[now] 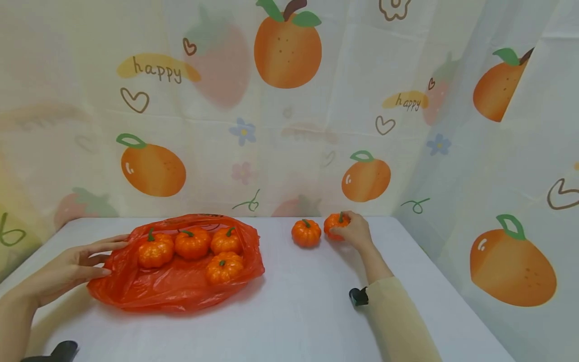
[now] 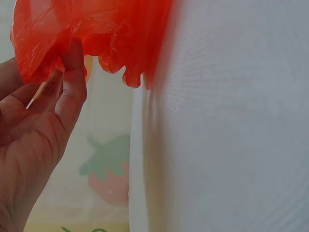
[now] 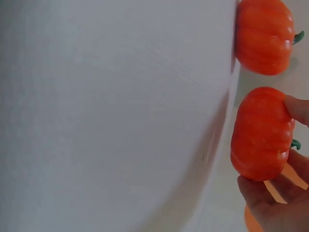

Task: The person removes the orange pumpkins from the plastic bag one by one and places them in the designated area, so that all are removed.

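Grasping a small pumpkin in the fingers of the right hand, with thumb to the left side and fingertips opposite. Squat, wider than tall; long axis spanning the grip and roughly level, green stem upward; apparently just clear of the table in the right wrist view. Much nearer to the right hand than to the left.

Just beside, to the left, a loose pumpkin, upright on the table and apart from the held one. Well apart, farther left beyond that neighbour, a red plastic bag, mouth gaping upward and towards the head camera, with four pumpkins inside. At its left edge, pinching a fold of film, the left hand.

Glossy, orange and ribbed into rounded lobes, on every pumpkin. Thin, translucent and crinkled, in the bag's case, gathered into loose pleats at the pinch. Smooth, flat and white across the table; behind, a lightly creased curtain printed with fruit and hearts.
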Demonstrator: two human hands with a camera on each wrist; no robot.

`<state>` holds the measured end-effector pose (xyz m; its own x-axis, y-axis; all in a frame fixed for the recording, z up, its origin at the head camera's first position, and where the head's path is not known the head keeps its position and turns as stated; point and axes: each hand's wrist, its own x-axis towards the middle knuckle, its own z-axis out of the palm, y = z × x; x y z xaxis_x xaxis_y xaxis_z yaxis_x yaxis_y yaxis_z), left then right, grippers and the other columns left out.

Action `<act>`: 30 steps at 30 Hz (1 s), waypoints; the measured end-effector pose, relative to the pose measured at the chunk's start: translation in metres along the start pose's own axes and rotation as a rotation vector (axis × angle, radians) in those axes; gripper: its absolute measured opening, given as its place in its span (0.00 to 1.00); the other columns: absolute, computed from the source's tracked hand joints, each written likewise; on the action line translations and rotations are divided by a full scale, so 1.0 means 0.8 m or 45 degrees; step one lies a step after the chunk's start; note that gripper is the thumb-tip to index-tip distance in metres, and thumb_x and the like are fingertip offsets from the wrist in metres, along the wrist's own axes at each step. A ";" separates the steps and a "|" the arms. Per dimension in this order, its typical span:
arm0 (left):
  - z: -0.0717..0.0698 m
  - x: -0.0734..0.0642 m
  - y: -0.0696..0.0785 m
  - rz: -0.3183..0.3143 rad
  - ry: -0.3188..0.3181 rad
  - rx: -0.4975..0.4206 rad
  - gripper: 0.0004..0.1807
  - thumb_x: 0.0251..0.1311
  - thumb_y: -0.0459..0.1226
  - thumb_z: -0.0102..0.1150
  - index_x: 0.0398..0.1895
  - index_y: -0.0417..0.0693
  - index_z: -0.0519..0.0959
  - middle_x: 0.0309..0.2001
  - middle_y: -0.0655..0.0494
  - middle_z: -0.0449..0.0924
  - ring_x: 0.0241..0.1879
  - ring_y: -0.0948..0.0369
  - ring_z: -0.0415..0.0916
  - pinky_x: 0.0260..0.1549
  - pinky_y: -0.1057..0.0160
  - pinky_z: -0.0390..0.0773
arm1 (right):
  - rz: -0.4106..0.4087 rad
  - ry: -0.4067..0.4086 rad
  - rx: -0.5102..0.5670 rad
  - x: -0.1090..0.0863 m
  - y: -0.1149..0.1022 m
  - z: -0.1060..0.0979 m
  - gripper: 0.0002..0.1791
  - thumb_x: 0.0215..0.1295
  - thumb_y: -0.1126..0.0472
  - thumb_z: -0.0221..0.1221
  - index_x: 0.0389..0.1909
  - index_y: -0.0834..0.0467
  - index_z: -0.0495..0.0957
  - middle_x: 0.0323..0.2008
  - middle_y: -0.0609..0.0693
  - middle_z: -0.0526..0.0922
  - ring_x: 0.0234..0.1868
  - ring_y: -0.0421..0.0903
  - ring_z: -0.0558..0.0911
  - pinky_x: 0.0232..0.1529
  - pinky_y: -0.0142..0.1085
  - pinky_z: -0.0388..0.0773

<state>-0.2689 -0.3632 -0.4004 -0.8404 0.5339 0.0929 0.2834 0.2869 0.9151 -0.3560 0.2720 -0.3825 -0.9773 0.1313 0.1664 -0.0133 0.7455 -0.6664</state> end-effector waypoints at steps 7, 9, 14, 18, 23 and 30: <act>-0.004 -0.002 -0.003 -0.044 0.024 -0.001 0.29 0.69 0.26 0.46 0.74 0.39 0.59 0.66 0.92 0.62 0.53 0.77 0.74 0.45 0.68 0.83 | 0.033 -0.039 -0.042 0.000 0.000 0.003 0.37 0.56 0.54 0.65 0.66 0.64 0.69 0.65 0.65 0.74 0.63 0.62 0.72 0.68 0.56 0.69; -0.004 -0.001 -0.003 -0.033 0.027 -0.004 0.29 0.69 0.26 0.46 0.74 0.39 0.59 0.66 0.92 0.62 0.54 0.78 0.74 0.45 0.69 0.83 | 0.039 -0.043 -0.059 -0.001 0.001 0.002 0.37 0.56 0.54 0.65 0.66 0.64 0.69 0.65 0.65 0.74 0.63 0.62 0.72 0.68 0.56 0.69; -0.001 0.002 -0.004 0.010 0.001 -0.045 0.30 0.69 0.24 0.44 0.74 0.38 0.58 0.68 0.91 0.60 0.55 0.78 0.74 0.46 0.69 0.82 | 0.039 -0.065 -0.089 -0.002 0.003 0.000 0.38 0.57 0.53 0.65 0.67 0.64 0.68 0.66 0.65 0.73 0.64 0.63 0.72 0.69 0.57 0.68; 0.000 0.003 -0.003 0.027 -0.014 -0.062 0.30 0.69 0.23 0.43 0.75 0.38 0.57 0.69 0.90 0.60 0.56 0.77 0.74 0.46 0.69 0.82 | 0.033 -0.078 -0.105 -0.003 0.004 0.000 0.38 0.58 0.53 0.65 0.67 0.65 0.68 0.66 0.66 0.73 0.65 0.64 0.72 0.69 0.57 0.67; -0.001 0.003 -0.002 0.027 -0.012 -0.045 0.30 0.69 0.24 0.43 0.75 0.38 0.57 0.69 0.90 0.59 0.56 0.77 0.74 0.46 0.69 0.82 | 0.017 -0.076 -0.117 0.000 0.007 0.001 0.38 0.57 0.53 0.66 0.66 0.65 0.69 0.64 0.66 0.74 0.64 0.64 0.73 0.69 0.56 0.68; 0.000 0.006 0.001 -0.014 0.015 0.014 0.30 0.69 0.26 0.46 0.74 0.38 0.58 0.67 0.91 0.61 0.54 0.77 0.74 0.45 0.69 0.82 | 0.060 -0.042 -0.083 0.005 0.010 0.003 0.41 0.58 0.49 0.66 0.68 0.65 0.65 0.66 0.68 0.70 0.65 0.64 0.70 0.68 0.57 0.68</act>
<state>-0.2725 -0.3607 -0.3990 -0.8488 0.5214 0.0877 0.2792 0.3013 0.9117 -0.3603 0.2768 -0.3885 -0.9829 0.1464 0.1115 0.0454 0.7800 -0.6241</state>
